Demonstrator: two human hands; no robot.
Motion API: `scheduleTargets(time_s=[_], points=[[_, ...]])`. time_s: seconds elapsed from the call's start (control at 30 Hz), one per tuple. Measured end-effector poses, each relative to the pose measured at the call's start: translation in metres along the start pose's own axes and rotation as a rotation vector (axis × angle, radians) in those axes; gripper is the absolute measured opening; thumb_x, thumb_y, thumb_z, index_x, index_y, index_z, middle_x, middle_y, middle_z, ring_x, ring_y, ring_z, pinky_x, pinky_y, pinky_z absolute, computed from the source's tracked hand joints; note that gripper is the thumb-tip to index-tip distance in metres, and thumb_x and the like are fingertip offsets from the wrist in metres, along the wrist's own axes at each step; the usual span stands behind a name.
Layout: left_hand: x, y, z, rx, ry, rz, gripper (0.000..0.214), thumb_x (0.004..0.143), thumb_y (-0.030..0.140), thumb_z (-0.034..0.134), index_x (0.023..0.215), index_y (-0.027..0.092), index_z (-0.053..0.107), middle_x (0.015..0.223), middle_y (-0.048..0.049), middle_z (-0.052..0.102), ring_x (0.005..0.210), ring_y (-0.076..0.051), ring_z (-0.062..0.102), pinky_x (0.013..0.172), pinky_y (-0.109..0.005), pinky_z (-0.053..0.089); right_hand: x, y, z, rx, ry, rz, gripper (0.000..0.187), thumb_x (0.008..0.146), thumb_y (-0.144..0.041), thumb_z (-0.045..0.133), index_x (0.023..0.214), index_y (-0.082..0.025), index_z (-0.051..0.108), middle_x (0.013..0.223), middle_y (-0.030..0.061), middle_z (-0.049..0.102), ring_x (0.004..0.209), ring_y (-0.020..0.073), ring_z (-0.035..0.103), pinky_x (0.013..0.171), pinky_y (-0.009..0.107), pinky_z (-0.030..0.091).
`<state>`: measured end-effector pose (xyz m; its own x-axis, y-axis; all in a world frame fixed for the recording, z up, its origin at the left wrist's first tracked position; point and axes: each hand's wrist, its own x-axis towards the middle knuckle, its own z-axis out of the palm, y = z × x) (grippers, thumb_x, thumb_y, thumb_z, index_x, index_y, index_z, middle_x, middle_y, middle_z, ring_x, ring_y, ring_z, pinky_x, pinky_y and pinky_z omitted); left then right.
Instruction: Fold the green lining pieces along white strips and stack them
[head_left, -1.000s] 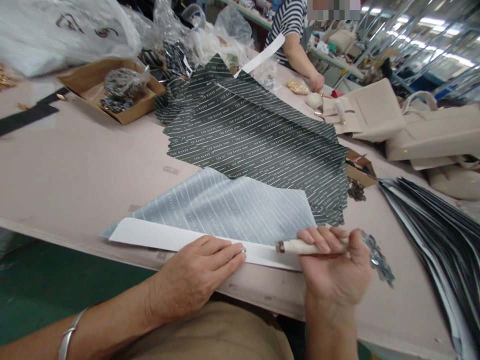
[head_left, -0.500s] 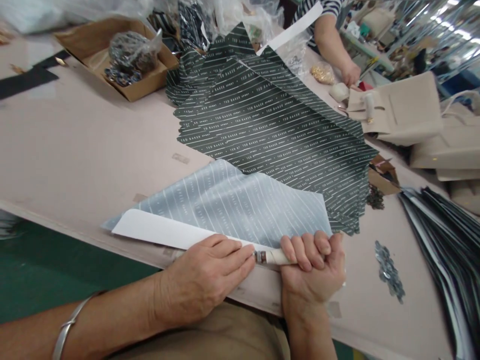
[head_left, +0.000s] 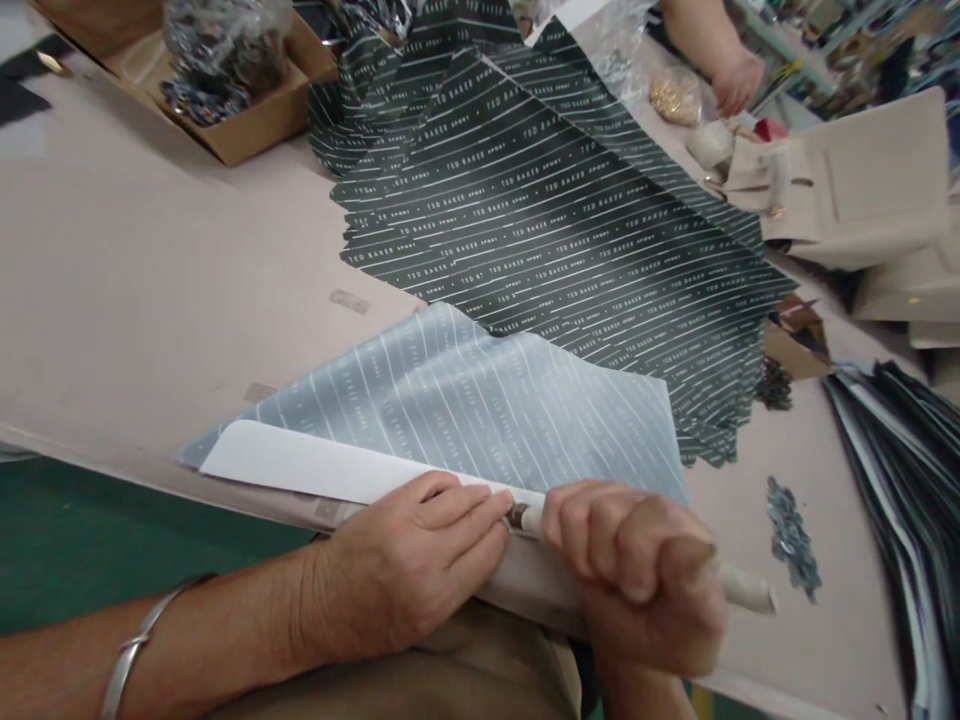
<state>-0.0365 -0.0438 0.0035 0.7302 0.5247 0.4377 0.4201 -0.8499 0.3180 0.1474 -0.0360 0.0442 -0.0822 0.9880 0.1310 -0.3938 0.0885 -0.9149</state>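
Observation:
My left hand point(head_left: 409, 565) lies on the white folded strip point(head_left: 300, 465) of a pale grey striped sheet point(head_left: 480, 410) at the table's near edge, fingers pressed together at the fold beside the tool tip. My right hand point(head_left: 637, 575) is closed in a fist round a cream-handled tool point(head_left: 739, 588). The tool's dark metal tip point(head_left: 517, 516) touches the white strip right by my left fingertips. A pile of dark green striped printed sheets point(head_left: 555, 220) fans out behind the grey sheet.
A cardboard tray point(head_left: 247, 115) with bagged metal parts sits far left. Loose small metal pieces point(head_left: 791, 535) lie to the right, beside a stack of dark sheets point(head_left: 900, 470). Beige bags point(head_left: 847, 190) stand at far right. Another person's hand point(head_left: 731, 75) works at the back.
My right hand slid left along the white strip with the tool until its tip met my left fingertips, and the fist turned over the handle. The view tilted down.

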Motion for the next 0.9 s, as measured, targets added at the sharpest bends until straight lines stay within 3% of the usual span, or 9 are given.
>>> scheduleTargets(time_s=[0.2, 0.27, 0.43, 0.6, 0.73, 0.9], points=[[0.0, 0.002, 0.001, -0.057, 0.019, -0.023, 0.033, 0.103, 0.014, 0.033, 0.117, 0.007, 0.063, 0.117, -0.0119, 0.069, 0.103, -0.023, 0.062, 0.086, -0.036, 0.054, -0.006, 0.0, 0.012, -0.294, -0.276, -0.157, 0.033, 0.094, -0.027, 0.051, 0.062, -0.022, 0.045, 0.049, -0.0053, 0.037, 0.043, 0.0091, 0.032, 0.047, 0.027, 0.029], [-0.002, 0.002, 0.003, -0.055, 0.024, -0.024, 0.032, 0.103, 0.014, 0.034, 0.114, 0.009, 0.063, 0.112, -0.0115, 0.069, 0.099, -0.022, 0.063, 0.085, -0.036, 0.054, -0.005, -0.001, 0.01, -0.356, -0.265, -0.121, 0.034, 0.094, -0.027, 0.05, 0.061, -0.022, 0.046, 0.05, -0.0045, 0.038, 0.044, 0.0099, 0.035, 0.048, 0.028, 0.03], [-0.006, 0.002, 0.007, -0.025, 0.027, 0.004, 0.029, 0.102, 0.016, 0.036, 0.117, 0.011, 0.06, 0.105, -0.011, 0.067, 0.1, -0.021, 0.062, 0.089, -0.035, 0.054, 0.008, -0.005, 0.009, -0.455, -0.047, 0.08, 0.045, 0.097, -0.038, 0.053, 0.055, -0.023, 0.043, 0.047, -0.0061, 0.035, 0.042, 0.0095, 0.034, 0.043, 0.026, 0.03], [-0.01, 0.001, 0.012, -0.055, 0.002, 0.01, 0.022, 0.101, 0.017, 0.041, 0.107, 0.013, 0.062, 0.109, -0.0086, 0.066, 0.101, -0.022, 0.06, 0.091, -0.038, 0.054, 0.025, -0.007, 0.035, -0.606, -0.192, 0.127, 0.049, 0.096, -0.037, 0.055, 0.054, -0.022, 0.034, 0.05, -0.0071, 0.029, 0.045, 0.0071, 0.028, 0.043, 0.025, 0.024], [-0.013, -0.001, 0.018, -0.007, 0.023, 0.013, 0.02, 0.1, 0.02, 0.047, 0.113, 0.015, 0.06, 0.122, -0.0082, 0.062, 0.119, -0.023, 0.055, 0.101, -0.036, 0.051, 0.034, -0.007, 0.054, -0.716, -0.301, 0.138, 0.049, 0.093, -0.031, 0.056, 0.055, -0.022, 0.028, 0.052, -0.0078, 0.024, 0.047, 0.0058, 0.024, 0.042, 0.023, 0.021], [-0.012, 0.001, 0.019, -0.016, 0.009, -0.031, 0.025, 0.101, 0.017, 0.044, 0.122, 0.017, 0.058, 0.12, -0.0045, 0.064, 0.136, -0.021, 0.044, 0.113, -0.033, 0.042, 0.031, -0.001, 0.049, -0.879, -0.368, 0.076, 0.047, 0.093, -0.027, 0.056, 0.057, -0.021, 0.026, 0.051, -0.0082, 0.024, 0.046, 0.0052, 0.022, 0.043, 0.023, 0.019]])
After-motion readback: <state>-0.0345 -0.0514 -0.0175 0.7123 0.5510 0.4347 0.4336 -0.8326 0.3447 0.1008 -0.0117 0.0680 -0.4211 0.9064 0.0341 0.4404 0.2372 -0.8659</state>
